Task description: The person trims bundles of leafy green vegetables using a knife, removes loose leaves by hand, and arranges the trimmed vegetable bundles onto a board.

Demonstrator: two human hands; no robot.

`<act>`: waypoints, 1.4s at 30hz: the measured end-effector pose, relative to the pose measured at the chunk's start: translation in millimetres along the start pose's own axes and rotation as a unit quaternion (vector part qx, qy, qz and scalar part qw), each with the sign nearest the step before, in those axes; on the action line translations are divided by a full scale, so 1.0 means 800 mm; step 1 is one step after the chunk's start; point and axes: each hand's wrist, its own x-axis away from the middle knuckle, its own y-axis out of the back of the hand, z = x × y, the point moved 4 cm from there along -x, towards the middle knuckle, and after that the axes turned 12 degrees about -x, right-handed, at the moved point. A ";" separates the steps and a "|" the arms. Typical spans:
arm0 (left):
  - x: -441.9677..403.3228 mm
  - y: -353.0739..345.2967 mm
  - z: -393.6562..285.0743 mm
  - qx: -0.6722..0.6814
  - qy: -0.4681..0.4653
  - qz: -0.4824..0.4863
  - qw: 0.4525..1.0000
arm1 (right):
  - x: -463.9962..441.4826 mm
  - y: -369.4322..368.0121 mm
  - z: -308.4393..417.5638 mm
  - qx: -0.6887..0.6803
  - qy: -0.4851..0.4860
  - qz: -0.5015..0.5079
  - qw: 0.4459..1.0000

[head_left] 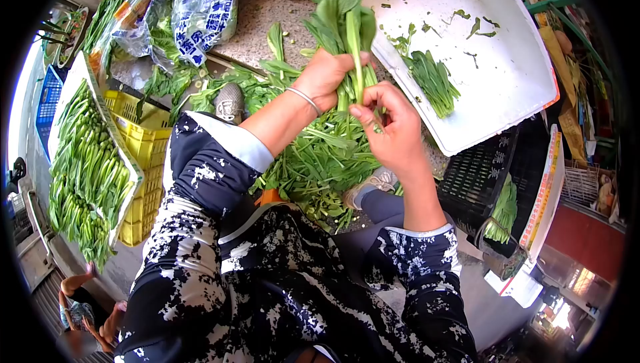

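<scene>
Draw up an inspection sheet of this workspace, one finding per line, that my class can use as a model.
Surface: speckled surface, partly covered by loose greens.
Job's things: leafy bunch held above the loose greens; white box beside it, with a small bunch inside.
Clutter: printed plastic bags, yellow crate, black crate.
Grips: left grip closed around the leafy bunch; right grip at its stalk, whether pinching is hard to tell.
Cables: nothing seen.
Surroundings: another person at the picture's lower left; lined-up green stalks at left.
</scene>
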 end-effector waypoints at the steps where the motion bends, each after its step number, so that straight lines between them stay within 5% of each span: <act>1: -0.008 0.008 0.001 0.012 0.001 -0.012 1.000 | 0.004 -0.004 0.007 0.000 0.000 0.001 1.000; 4: -0.009 0.015 -0.008 0.064 0.091 -0.042 0.993 | 0.015 -0.020 0.012 -0.054 -0.055 0.094 0.993; 6: -0.012 0.017 -0.012 0.133 0.068 0.004 0.989 | 0.032 -0.039 0.005 -0.066 -0.107 0.333 0.935; 9: -0.008 0.012 -0.018 0.167 0.062 -0.016 0.984 | 0.048 -0.033 -0.010 -0.006 -0.231 0.447 0.864; 11: -0.008 0.011 -0.018 0.183 0.058 -0.012 0.981 | 0.043 -0.018 -0.034 -0.008 -0.245 0.326 0.913; 14: -0.009 0.007 -0.013 0.180 0.073 0.015 0.981 | 0.019 0.015 -0.044 -0.166 -0.240 -0.030 0.956; 17: -0.006 0.000 -0.016 0.218 0.045 0.016 0.975 | 0.013 0.037 -0.056 -0.319 -0.185 -0.295 0.882; 18: -0.006 -0.002 -0.015 0.217 0.047 0.017 0.975 | 0.008 0.034 -0.059 -0.318 -0.185 -0.297 0.881; 20: -0.010 -0.007 -0.013 0.251 0.027 -0.009 0.968 | 0.005 0.021 -0.075 -0.431 -0.230 -0.444 0.751; 21: -0.014 -0.012 -0.010 0.252 0.027 -0.006 0.967 | -0.001 0.014 -0.080 -0.439 -0.217 -0.476 0.730; 26: -0.026 -0.037 0.015 0.268 0.024 -0.043 0.962 | -0.053 0.018 -0.082 -0.291 -0.033 -0.535 0.793; 42: -0.012 -0.014 0.003 0.167 -0.036 -0.096 0.981 | -0.077 -0.002 -0.093 -0.289 -0.057 -0.482 0.825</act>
